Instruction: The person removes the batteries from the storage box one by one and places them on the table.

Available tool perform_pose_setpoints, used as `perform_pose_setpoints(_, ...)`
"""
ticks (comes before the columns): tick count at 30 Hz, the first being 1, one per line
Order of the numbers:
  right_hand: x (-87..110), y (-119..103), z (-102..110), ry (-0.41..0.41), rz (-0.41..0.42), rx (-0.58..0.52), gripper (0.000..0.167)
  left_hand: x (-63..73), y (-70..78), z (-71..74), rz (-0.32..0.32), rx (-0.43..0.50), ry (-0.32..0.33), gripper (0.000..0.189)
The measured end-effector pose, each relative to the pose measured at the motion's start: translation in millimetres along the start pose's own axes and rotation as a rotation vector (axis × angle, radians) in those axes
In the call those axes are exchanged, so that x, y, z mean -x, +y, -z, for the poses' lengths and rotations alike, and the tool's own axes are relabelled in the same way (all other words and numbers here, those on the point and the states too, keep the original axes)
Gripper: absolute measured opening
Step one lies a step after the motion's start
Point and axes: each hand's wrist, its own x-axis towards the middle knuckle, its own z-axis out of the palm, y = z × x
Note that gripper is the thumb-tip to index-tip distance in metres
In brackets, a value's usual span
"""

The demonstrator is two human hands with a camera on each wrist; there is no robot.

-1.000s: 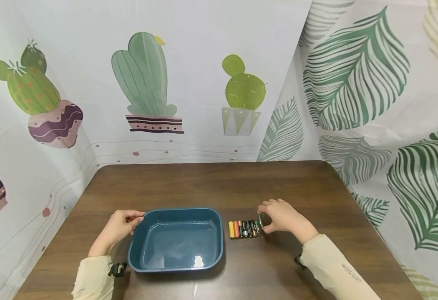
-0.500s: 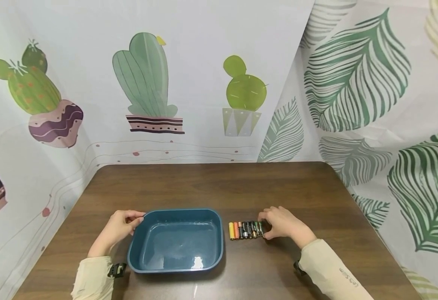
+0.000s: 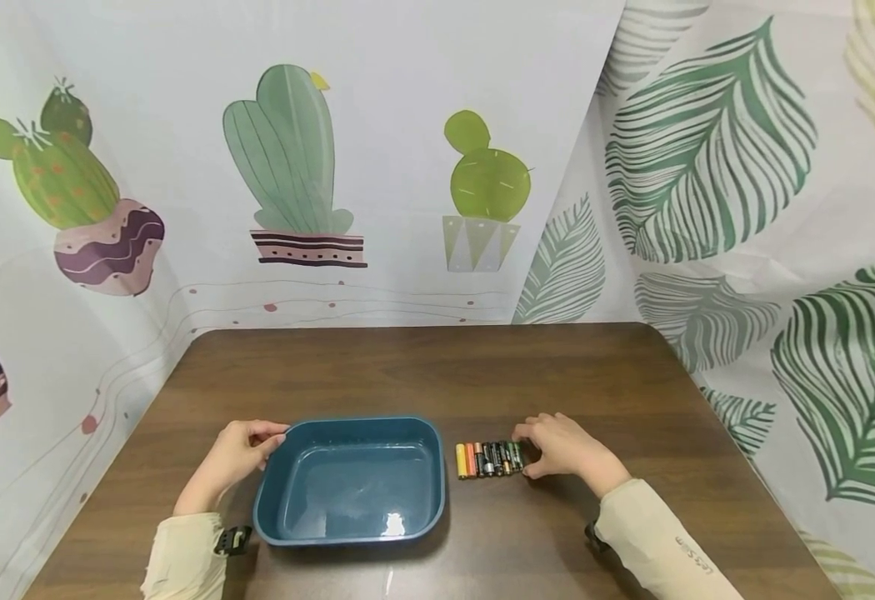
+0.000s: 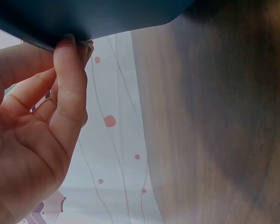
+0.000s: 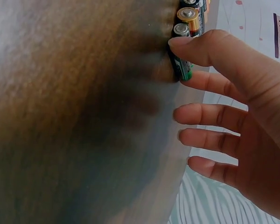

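On the table's left half stands a deep blue rectangular tray [image 3: 362, 483] with rounded corners and nothing inside. My left hand [image 3: 238, 454] pinches its upper left rim between thumb and fingers; in the left wrist view the thumb [image 4: 67, 70] presses on the blue wall. Right of the tray, several batteries [image 3: 480, 459] lie side by side in a row, yellow and orange at the left, darker ones after. My right hand [image 3: 567, 450] pinches the green-and-black battery [image 5: 181, 67] at the row's right end, thumb and index finger at its two ends, the other fingers loosely spread.
The brown wooden table [image 3: 422, 367] has rounded far corners. Behind it hangs a white cloth [image 3: 400, 167] printed with cacti and leaves. Dark bands [image 3: 233, 540] sit at both wrists, near the light sleeves.
My right hand has brought the green battery down and left, from slightly apart to flat against the row's right end. In the last half second it stays put; the left hand and tray have not moved.
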Motion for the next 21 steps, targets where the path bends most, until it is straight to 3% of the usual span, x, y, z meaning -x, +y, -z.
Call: perform_pose_setpoints(21, 1.9, 1.1, -2.4, 0.037, 0.045, 0.024, 0.044, 1.7, -1.9, 0.6, 0.002, 0.009, -0.019, 0.022)
